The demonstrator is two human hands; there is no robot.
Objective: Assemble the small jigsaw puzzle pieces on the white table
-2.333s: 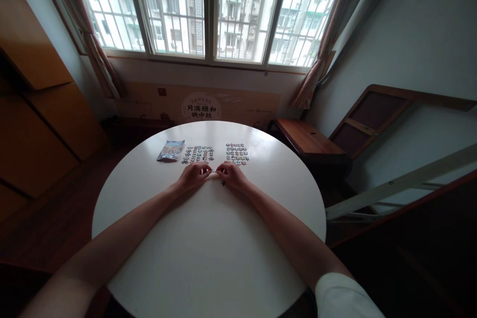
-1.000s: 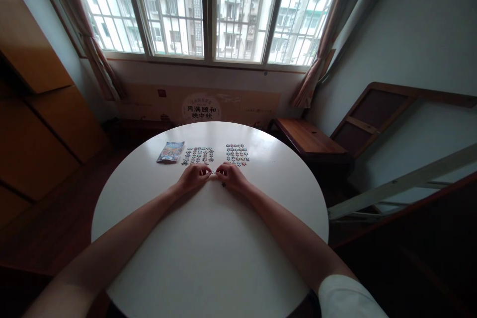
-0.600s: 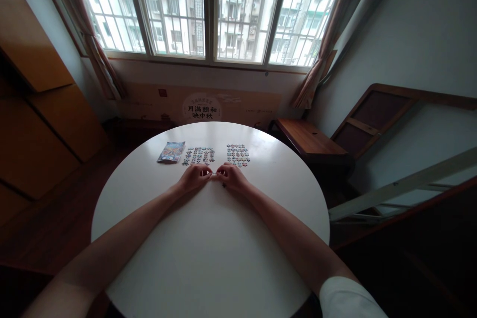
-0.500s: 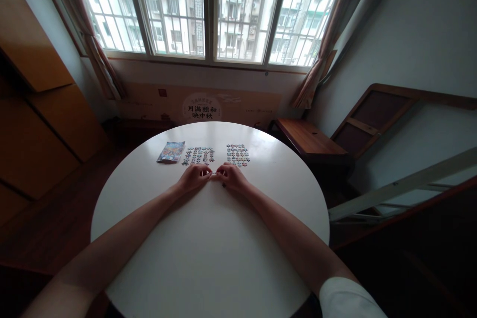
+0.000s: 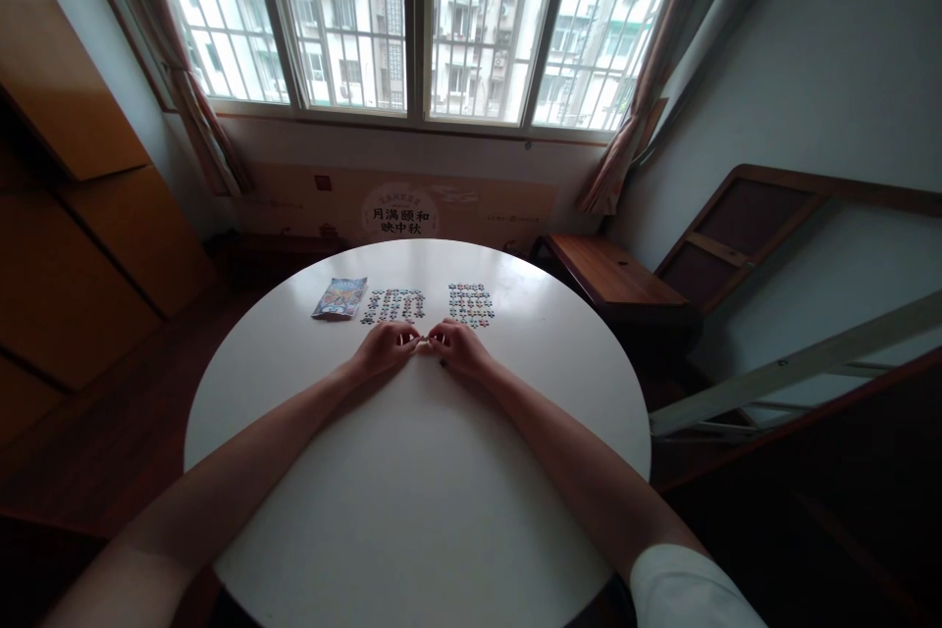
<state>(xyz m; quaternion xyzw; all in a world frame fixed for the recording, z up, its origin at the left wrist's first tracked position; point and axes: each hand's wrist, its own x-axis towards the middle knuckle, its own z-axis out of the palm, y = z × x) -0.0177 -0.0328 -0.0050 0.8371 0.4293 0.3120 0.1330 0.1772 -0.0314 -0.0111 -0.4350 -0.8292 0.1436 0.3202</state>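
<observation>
My left hand point(image 5: 384, 349) and my right hand point(image 5: 457, 348) rest on a round white table point(image 5: 412, 500), fingertips meeting in a pinch around a tiny jigsaw piece point(image 5: 425, 341). Both hands have curled fingers. A dark loose piece point(image 5: 443, 363) lies on the table just under my right hand. Beyond the hands lie two groups of spread-out puzzle pieces, one left point(image 5: 392, 305) and one right point(image 5: 469, 304). A small printed packet point(image 5: 340, 297) lies further left.
A barred window point(image 5: 412, 20) with curtains fills the far wall. A printed cardboard panel point(image 5: 401, 208) leans below it. A wooden bench point(image 5: 610, 280) and leaning frames stand right of the table. Wooden cabinets point(image 5: 74, 216) line the left side.
</observation>
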